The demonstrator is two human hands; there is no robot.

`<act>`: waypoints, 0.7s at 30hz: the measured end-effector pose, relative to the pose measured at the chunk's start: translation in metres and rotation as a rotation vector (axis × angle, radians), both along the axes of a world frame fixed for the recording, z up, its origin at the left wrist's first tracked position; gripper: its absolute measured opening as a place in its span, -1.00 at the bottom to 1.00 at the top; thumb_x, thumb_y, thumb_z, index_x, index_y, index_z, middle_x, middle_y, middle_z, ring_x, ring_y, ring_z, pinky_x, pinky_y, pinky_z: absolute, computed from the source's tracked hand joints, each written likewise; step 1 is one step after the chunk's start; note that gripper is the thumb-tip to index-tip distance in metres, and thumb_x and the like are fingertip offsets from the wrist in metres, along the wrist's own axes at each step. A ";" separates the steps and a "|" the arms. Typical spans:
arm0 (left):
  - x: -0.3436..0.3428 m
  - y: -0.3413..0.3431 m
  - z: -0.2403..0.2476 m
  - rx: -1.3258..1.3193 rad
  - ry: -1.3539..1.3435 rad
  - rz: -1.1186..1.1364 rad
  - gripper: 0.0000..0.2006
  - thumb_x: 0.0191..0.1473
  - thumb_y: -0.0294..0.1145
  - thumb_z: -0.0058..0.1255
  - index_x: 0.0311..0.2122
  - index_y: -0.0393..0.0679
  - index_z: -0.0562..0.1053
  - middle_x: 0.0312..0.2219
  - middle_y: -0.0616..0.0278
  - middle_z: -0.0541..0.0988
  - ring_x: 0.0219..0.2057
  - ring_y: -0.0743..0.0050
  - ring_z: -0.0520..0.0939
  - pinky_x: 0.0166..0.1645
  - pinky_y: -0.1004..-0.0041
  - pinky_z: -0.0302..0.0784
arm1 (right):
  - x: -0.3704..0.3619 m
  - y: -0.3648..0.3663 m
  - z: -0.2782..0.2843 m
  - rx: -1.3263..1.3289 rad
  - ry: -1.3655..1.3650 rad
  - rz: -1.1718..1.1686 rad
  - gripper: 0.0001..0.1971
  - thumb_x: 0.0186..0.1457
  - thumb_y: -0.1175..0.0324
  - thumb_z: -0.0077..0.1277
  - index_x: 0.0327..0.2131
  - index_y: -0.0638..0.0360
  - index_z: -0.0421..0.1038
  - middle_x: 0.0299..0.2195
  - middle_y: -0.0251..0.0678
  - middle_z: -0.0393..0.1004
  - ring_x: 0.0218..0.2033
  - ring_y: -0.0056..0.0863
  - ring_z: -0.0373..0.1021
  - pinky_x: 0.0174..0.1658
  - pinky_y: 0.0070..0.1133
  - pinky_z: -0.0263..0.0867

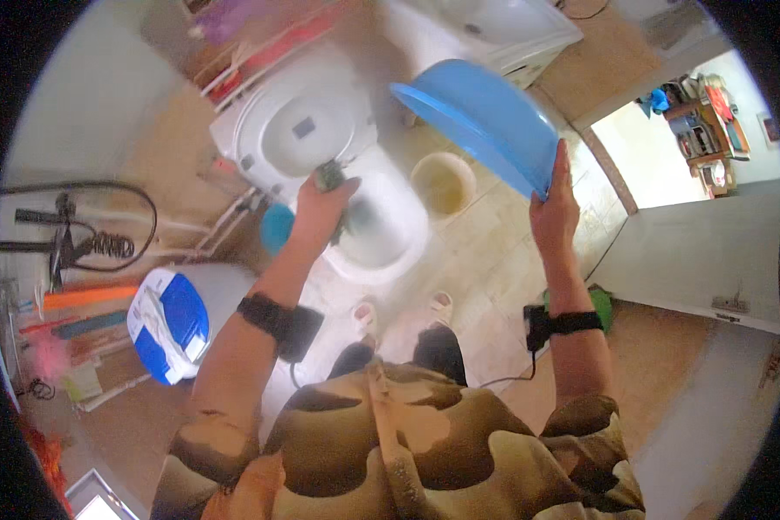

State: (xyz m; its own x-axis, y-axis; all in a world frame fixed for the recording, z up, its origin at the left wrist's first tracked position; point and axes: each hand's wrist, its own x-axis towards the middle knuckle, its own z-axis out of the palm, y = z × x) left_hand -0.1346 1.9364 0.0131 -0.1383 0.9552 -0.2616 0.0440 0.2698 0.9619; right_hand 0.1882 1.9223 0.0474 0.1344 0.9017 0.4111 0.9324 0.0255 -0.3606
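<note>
Head view, nearest first: the left grip [319, 206] has its fingers closed round a dark green wad [329, 176], perhaps a scrubbing pad, though blur hides its exact form. The right grip [556, 208] is clamped on one end of the rim of a blue basin [494, 108], which reaches forward and leftward from it, tilted; I cannot tell whether it holds water. Below the left grip and slightly right lies the white toilet [399, 186]. Between the two grips, on the floor [494, 277], stands a cream bucket [470, 173] of murky yellowish liquid [442, 195]. Farther ahead, forward of the right grip, is a white sink [529, 35].

As I judge it, the basin is the main risk: held by one edge, its unsupported side could swing down, knock the bucket and spill it, especially if the rim is wet. Loosened fingers could drop the wad into the toilet. Splashes could make the floor slick under the sandals [366, 319].
</note>
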 end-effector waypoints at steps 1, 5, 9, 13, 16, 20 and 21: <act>0.007 0.005 0.003 -0.059 -0.015 0.014 -0.75 -0.18 -0.37 0.13 -0.36 -0.23 0.38 -0.59 0.35 0.43 -0.61 0.63 0.39 -0.53 0.57 0.30 | 0.006 0.003 0.001 0.144 0.043 0.052 -0.24 -0.13 0.62 -0.15 0.17 -0.04 -0.19 -0.05 0.12 0.21 -0.16 -0.06 0.33 -0.24 -0.39 0.35; 0.037 0.030 0.005 0.104 0.073 0.082 -0.83 -0.14 -0.39 0.10 -0.45 -0.16 0.36 -0.65 0.39 0.38 -0.65 0.68 0.34 -0.60 0.58 0.24 | 0.044 0.016 0.025 -0.020 0.538 -0.087 -0.28 -0.18 0.66 -0.25 0.15 0.10 -0.13 -0.05 0.03 0.24 -0.14 -0.13 0.33 -0.10 -0.43 0.27; 0.095 0.068 0.027 0.092 0.050 0.052 -0.83 -0.14 -0.38 0.10 -0.48 -0.13 0.34 -0.69 0.42 0.36 -0.68 0.71 0.31 -0.61 0.61 0.20 | 0.140 0.047 0.012 0.149 0.867 0.072 -0.40 -0.14 0.60 -0.23 0.08 0.24 -0.03 -0.10 -0.09 0.27 -0.15 -0.27 0.31 -0.16 -0.43 0.32; 0.175 0.108 0.055 0.219 0.071 0.152 -0.76 -0.13 -0.37 0.09 -0.34 -0.19 0.36 -0.53 0.30 0.43 -0.51 0.59 0.41 -0.42 0.56 0.32 | 0.189 0.077 0.060 -0.220 1.290 -0.123 -0.44 -0.11 0.53 -0.19 0.06 0.25 0.00 -0.13 -0.05 0.27 -0.19 -0.22 0.33 -0.27 -0.45 0.39; 0.231 0.155 0.064 0.380 0.197 0.133 -0.56 -0.12 -0.32 0.08 -0.11 -0.25 0.30 -0.29 0.14 0.44 -0.28 0.45 0.43 -0.18 0.48 0.35 | 0.240 0.098 0.057 -0.440 1.456 -0.029 -0.44 -0.09 0.45 -0.13 0.04 0.36 -0.01 -0.15 0.03 0.26 -0.25 -0.17 0.35 -0.36 -0.46 0.44; 0.305 0.204 0.098 0.436 0.281 0.045 -0.38 -0.20 -0.22 0.14 -0.03 -0.28 0.20 -0.24 0.07 0.43 -0.25 0.35 0.45 -0.15 0.44 0.35 | 0.250 0.151 0.053 -0.575 1.500 -0.009 -0.48 -0.10 0.34 -0.04 -0.07 0.45 0.10 -0.22 -0.03 0.32 -0.36 -0.29 0.40 -0.37 -0.51 0.44; 0.315 0.222 0.101 0.393 0.286 -0.081 -0.24 -0.24 -0.18 0.19 0.05 -0.27 0.12 -0.15 0.00 0.39 -0.14 0.29 0.43 -0.07 0.44 0.33 | 0.254 0.165 0.050 -0.610 1.531 0.021 -0.49 -0.10 0.34 -0.04 -0.08 0.44 0.12 -0.23 -0.04 0.33 -0.37 -0.30 0.40 -0.37 -0.50 0.43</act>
State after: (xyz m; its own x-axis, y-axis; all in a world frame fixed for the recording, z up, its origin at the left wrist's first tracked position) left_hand 0.1804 2.1586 0.1137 -0.0734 0.9846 0.1586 0.3268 -0.1265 0.9366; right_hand 0.4420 2.0869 0.0970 0.0428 0.8772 -0.4782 -0.2766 -0.4495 -0.8494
